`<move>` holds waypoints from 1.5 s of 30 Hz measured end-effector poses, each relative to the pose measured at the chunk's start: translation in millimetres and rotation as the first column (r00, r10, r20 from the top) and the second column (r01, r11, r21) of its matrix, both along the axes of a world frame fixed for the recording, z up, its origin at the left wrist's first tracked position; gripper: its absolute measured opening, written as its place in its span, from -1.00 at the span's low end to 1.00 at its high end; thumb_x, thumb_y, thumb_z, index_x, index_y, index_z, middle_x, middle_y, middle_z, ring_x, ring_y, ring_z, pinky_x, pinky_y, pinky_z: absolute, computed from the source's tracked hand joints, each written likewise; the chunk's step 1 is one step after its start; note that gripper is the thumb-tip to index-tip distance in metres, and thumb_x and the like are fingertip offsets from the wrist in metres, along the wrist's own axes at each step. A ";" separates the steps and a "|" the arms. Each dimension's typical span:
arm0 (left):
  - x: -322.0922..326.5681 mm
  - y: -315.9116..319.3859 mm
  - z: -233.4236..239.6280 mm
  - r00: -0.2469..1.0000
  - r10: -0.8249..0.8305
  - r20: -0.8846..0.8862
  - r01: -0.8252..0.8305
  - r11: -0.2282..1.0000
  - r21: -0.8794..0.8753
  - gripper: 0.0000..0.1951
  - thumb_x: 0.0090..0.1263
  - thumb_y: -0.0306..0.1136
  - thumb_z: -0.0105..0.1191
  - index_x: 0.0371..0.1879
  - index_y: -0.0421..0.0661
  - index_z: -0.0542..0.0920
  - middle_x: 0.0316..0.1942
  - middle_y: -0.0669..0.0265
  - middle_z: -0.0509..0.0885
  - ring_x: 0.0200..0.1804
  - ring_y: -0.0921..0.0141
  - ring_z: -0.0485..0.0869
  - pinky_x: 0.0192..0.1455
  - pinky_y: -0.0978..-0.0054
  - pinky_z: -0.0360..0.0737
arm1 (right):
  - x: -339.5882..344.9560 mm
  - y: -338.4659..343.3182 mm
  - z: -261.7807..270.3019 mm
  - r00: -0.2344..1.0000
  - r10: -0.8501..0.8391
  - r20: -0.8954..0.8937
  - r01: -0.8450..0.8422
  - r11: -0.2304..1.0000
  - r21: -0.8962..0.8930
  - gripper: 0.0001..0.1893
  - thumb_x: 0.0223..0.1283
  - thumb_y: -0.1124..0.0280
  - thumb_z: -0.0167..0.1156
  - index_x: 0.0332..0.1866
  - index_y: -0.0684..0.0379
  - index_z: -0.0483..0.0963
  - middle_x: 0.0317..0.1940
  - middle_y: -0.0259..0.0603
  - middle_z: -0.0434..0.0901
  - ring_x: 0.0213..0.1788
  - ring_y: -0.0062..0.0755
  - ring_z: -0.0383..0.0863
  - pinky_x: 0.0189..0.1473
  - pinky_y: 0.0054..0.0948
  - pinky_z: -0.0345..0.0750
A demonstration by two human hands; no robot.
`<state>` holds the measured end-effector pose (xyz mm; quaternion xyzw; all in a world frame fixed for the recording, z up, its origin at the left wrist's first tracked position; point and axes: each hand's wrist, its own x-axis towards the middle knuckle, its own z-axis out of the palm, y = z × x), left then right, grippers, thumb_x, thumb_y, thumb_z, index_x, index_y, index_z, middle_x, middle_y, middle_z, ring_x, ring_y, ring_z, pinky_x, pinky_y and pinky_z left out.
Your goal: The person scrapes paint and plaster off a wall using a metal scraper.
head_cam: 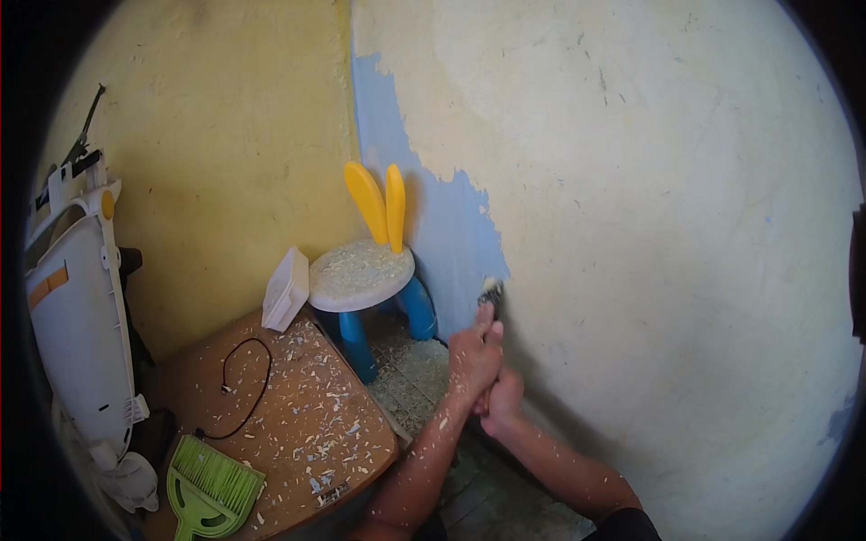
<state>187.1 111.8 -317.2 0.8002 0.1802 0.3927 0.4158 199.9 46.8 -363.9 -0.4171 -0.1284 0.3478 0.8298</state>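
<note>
Both of my hands grip a scraper (492, 294), its dark head pressed against the wall. My left hand (475, 355) is the forward one, with a finger stretched along the tool toward its head. Behind and below it, my right hand (505, 400) is closed around the handle end, which is mostly hidden. Pale cream paint (575, 223) covers most of the wall. Along the corner a ragged blue patch (450, 230) lies bare, and the scraper's head is at its lower right edge. Paint flakes cling to both forearms.
A child's stool (362, 274) with yellow ears and blue legs stands in the corner, its seat strewn with flakes. Left of it, a brown table (325, 419) bears flakes, a black cable (269, 375), a white plastic container (286, 289) and a green hand brush (213, 490). Debris litters the floor (416, 379).
</note>
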 end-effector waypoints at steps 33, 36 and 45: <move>9.6 -75.0 -70.0 0.989 -0.092 0.116 0.111 0.977 -0.179 -0.47 0.39 -0.27 -0.08 0.24 -0.38 0.27 0.27 -0.20 0.26 0.38 0.06 0.21 0.39 0.35 0.16 | 1.3 -111.4 -44.6 0.984 0.136 0.118 -0.088 0.935 -0.344 -0.53 0.39 -0.07 -0.23 -0.43 0.12 0.30 -0.66 -0.36 0.31 -0.76 -0.58 0.26 -0.76 -0.55 0.23; 4.9 -73.6 -68.8 0.990 -0.132 0.047 0.138 0.978 -0.157 -0.46 0.40 -0.29 -0.09 0.29 -0.34 0.21 0.30 -0.19 0.22 0.40 0.09 0.17 0.40 0.37 0.13 | -0.9 -114.1 -44.8 0.981 0.172 0.090 -0.136 0.941 -0.310 -0.54 0.39 -0.07 -0.22 -0.41 0.12 0.30 -0.64 -0.36 0.33 -0.75 -0.59 0.26 -0.76 -0.55 0.23; 2.9 -58.8 -52.6 0.975 -0.084 0.207 0.196 0.768 -0.610 -0.49 0.49 -0.27 -0.12 0.35 -0.24 0.19 0.32 0.14 0.33 0.32 0.41 0.29 0.33 0.50 0.18 | 17.1 -134.5 -22.4 0.890 0.425 -0.165 -0.440 0.895 -0.071 -0.54 0.37 -0.06 -0.17 -0.01 0.16 0.35 -0.58 -0.37 0.33 -0.68 -0.63 0.27 -0.67 -0.59 0.25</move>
